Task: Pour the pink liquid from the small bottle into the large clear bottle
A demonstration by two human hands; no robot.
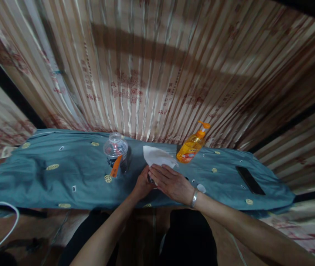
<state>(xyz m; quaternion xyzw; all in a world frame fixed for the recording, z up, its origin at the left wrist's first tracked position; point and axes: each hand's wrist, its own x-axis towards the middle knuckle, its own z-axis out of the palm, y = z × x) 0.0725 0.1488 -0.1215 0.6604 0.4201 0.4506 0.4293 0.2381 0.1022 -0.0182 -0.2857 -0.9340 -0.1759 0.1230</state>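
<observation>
Near the front edge of the cloth-covered table, my left hand (142, 184) curls its fingers round a small dark item (150, 179), mostly hidden, whose kind I cannot make out. My right hand (172, 183), with a silvery bracelet at the wrist, lies over that item. Its fingers are together and press a white tissue (159, 156) that spreads out beyond them. Left of my hands stands a clear plastic bottle (115, 149) with an orange label strip. To the right is a pump bottle of yellow-orange liquid (190, 147).
A black phone (250, 180) lies at the right of the blue-green cloth (77, 162). A small white round piece (201, 188) sits beside my right wrist. Patterned curtains (146, 74) hang behind the table. A white cable (16, 218) loops at the lower left.
</observation>
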